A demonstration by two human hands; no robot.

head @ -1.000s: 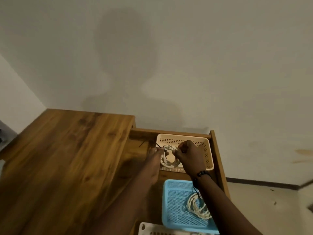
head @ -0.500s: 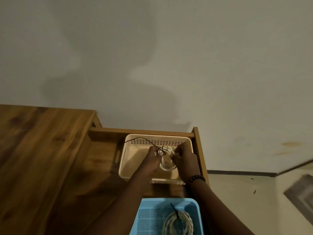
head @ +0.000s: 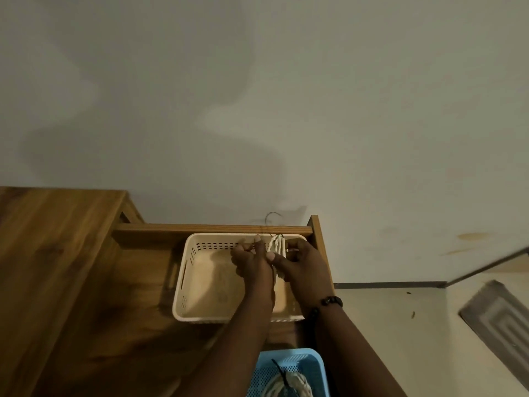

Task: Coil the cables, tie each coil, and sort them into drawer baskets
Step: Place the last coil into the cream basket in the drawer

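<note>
A white coiled cable (head: pixel 277 244) stands on edge above the beige perforated basket (head: pixel 197 282) in the open wooden drawer. My left hand (head: pixel 252 260) pinches the coil's left side. My right hand (head: pixel 300 263) grips its right side, fingers closed. A thin dark tie (head: pixel 271 219) loops up from the coil's top toward the wall. Closer to me, a blue basket (head: pixel 312 365) holds another white coil (head: pixel 294 382) bound with a dark tie. My forearms hide part of both baskets.
The wooden desk top (head: pixel 51 253) spreads to the left. The drawer's far rail (head: pixel 200 228) and right side panel (head: pixel 317 239) frame the baskets. A plain wall rises behind; the floor and a grey mat (head: pixel 498 319) lie to the right.
The view has swung right and closer to the drawer. The coil has turned from lying flat to standing on edge, and the dark tie's free end moved from the left to above the coil.
</note>
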